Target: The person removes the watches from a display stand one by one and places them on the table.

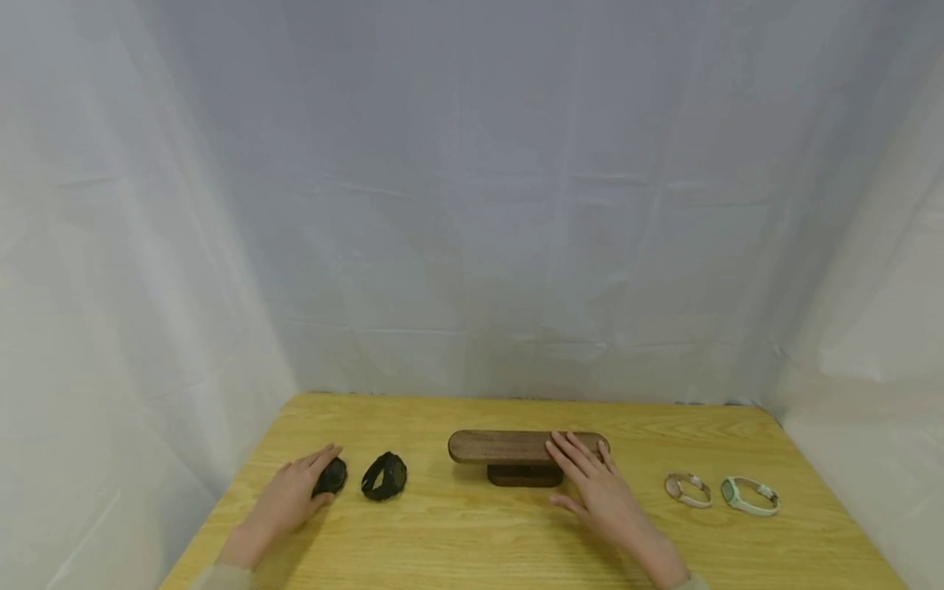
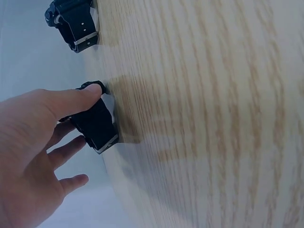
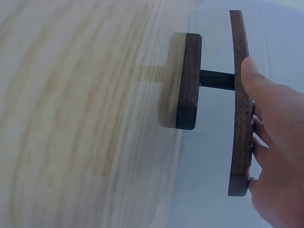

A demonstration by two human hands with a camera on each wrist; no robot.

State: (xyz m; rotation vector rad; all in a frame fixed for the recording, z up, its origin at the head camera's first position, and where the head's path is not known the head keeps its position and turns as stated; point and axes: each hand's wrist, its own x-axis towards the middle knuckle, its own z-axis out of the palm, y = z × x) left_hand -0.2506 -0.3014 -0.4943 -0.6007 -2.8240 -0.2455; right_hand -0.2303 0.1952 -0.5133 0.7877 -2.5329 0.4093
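Observation:
At the left of the table my left hand [image 1: 295, 489] pinches a black watch [image 1: 332, 475] between thumb and fingers. In the left wrist view the thumb lies over this watch's case, and its dark strap [image 2: 97, 124] hangs down to the tabletop. Beside it on the right stands a second black watch [image 1: 385, 477], looped on its strap. My right hand [image 1: 601, 500] rests with straight fingers on the right end of a dark wooden watch stand [image 1: 501, 447]. The stand's curved bar sits on a short post above a rectangular base [image 3: 189, 80].
Toward the right of the table lie a pink-strapped watch [image 1: 687, 490] and a pale green watch [image 1: 751, 496], side by side. The yellow wood-grain table [image 1: 457, 541] is enclosed by white curtains [image 1: 457, 205] behind and at both sides.

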